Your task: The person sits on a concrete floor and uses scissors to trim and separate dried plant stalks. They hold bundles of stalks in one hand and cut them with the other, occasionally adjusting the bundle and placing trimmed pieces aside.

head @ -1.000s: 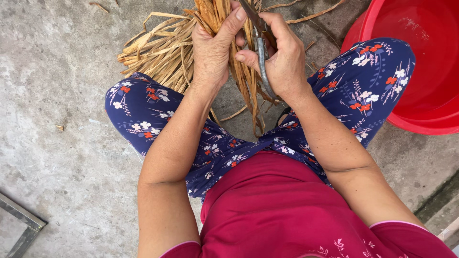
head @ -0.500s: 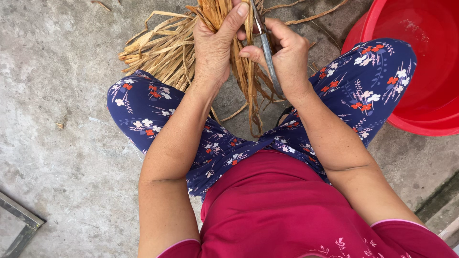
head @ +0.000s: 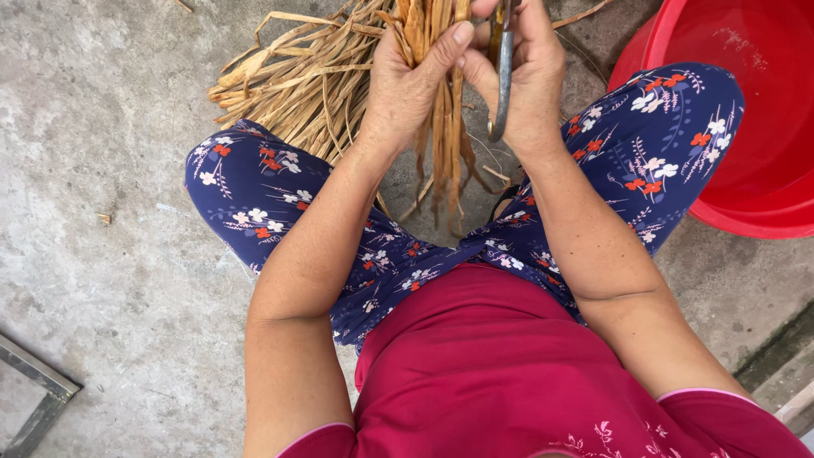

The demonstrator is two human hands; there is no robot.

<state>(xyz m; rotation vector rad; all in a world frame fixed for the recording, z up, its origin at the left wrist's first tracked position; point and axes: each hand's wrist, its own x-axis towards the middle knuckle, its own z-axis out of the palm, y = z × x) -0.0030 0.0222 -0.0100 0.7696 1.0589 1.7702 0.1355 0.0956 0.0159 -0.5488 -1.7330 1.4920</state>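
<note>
Your left hand [head: 407, 85] is clamped around a bundle of dry straw strips [head: 441, 127], thumb pressed across the front so the strands stay gathered and hang straight down between your knees. Your right hand [head: 526, 80] is closed on a pair of scissors [head: 503, 80], held upright just beside the bundle, its loop handle hanging below your fingers; the blades run out of the top of the view. More loose straw [head: 297, 80] lies piled on the concrete floor [head: 102, 170] beyond your left knee, near enough to draw from. A red plastic tub [head: 755, 119] sits on the floor touching your right knee.
</note>
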